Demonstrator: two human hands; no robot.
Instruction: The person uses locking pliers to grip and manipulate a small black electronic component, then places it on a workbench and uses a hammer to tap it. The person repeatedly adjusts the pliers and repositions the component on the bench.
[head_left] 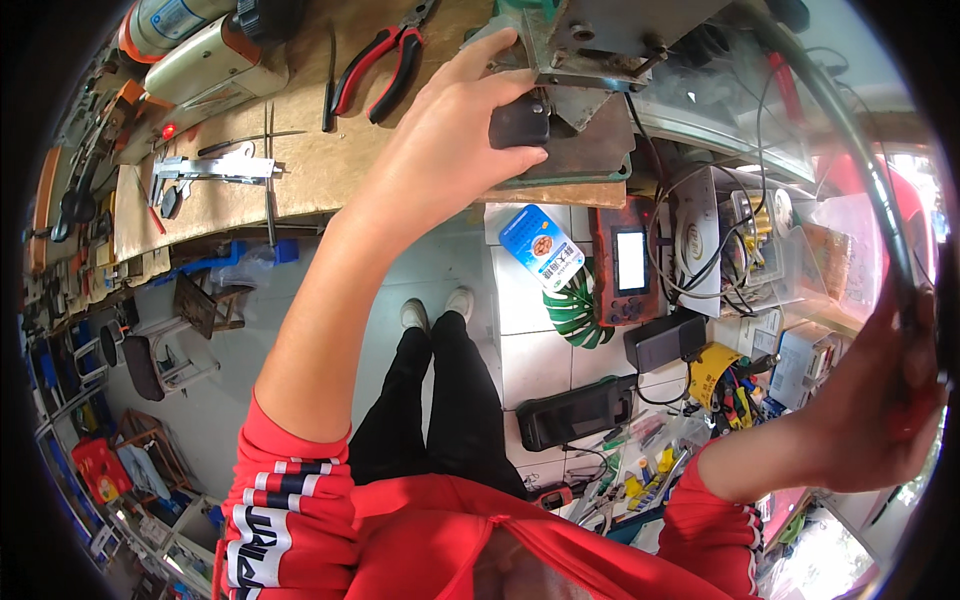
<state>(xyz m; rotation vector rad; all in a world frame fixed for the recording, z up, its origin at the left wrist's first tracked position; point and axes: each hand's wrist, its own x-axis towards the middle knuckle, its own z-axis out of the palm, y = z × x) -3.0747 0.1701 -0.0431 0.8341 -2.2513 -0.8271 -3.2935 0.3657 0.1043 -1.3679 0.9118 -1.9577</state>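
My left hand (455,130) reaches up to the workbench and grips a small black block (519,123) held against the jaw of a grey metal machine (600,40). A brown plate (590,150) lies under the block. At the far right edge, my right hand (885,400) is closed around a long dark lever or bar (850,130) that curves up toward the top of that machine. Both sleeves are red.
Red-handled pliers (385,65), a metal caliper (215,168) and other tools lie on the wooden bench (300,170) to the left. A red device with a lit screen (628,262), cables, a black box (575,410) and small parts crowd the white-tiled surface on the right. Stools stand on the floor at left.
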